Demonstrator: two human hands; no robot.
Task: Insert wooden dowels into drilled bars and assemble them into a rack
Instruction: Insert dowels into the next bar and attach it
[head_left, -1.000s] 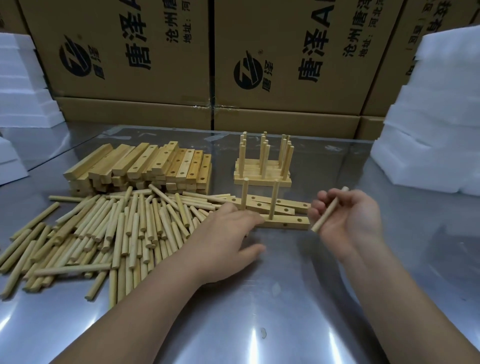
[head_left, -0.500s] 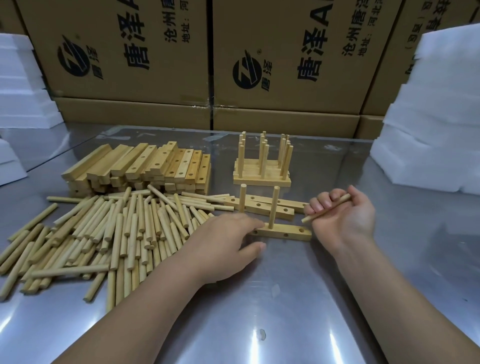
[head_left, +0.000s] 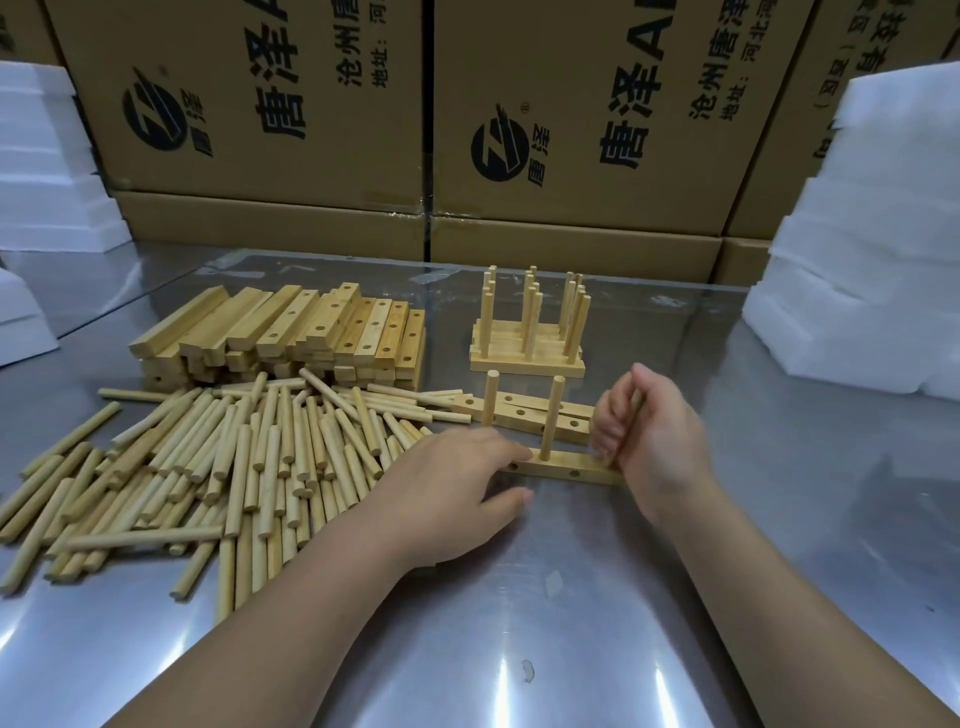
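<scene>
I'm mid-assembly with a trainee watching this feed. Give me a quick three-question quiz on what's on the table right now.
1. True or false: the near bar already has one upright dowel standing in it.
2. Short answer: the right hand is curled at the near bar's right end. Which hand's fingers touch its left end?
3. Multiple choice: where does the pile of loose dowels lie?
A) to the left of the left hand
B) to the right of the right hand
C) on top of the near bar

Key: 1 true; 2 the left hand; 3 A.
</scene>
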